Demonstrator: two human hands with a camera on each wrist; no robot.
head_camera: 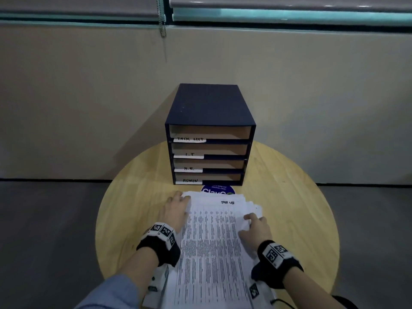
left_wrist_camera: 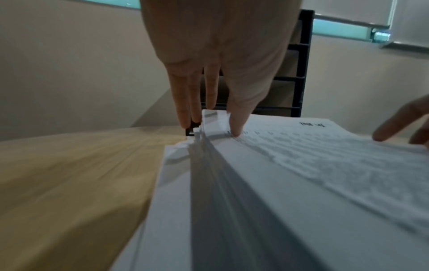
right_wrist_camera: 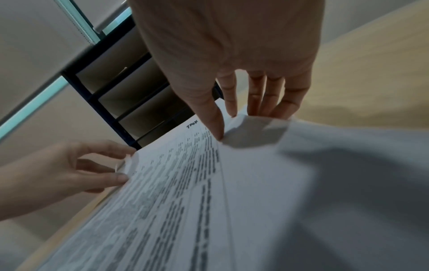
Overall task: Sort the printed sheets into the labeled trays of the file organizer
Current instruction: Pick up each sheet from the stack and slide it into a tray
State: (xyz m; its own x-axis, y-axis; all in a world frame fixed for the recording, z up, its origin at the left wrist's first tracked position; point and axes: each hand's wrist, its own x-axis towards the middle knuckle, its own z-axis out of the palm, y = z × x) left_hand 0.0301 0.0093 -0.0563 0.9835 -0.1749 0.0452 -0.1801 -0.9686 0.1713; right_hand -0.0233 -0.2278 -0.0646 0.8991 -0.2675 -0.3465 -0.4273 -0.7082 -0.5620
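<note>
My left hand (head_camera: 176, 209) pinches the far left corner of the thick white stack of printed sheets (head_camera: 214, 248), thumb on top, fingers (left_wrist_camera: 185, 102) straight down its edge. My right hand (head_camera: 256, 228) pinches the top sheet's right edge, crumpling it between thumb and fingers (right_wrist_camera: 255, 95). Just beyond my fingertips stands the dark blue four-tray file organizer (head_camera: 209, 134) on the round pale wooden worktop (head_camera: 289, 197).

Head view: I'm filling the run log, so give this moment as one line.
phase: start | left hand: pinches stack far-left corner | right hand: pinches top sheet right edge, headed TASK LIST | organizer trays: look empty
</note>
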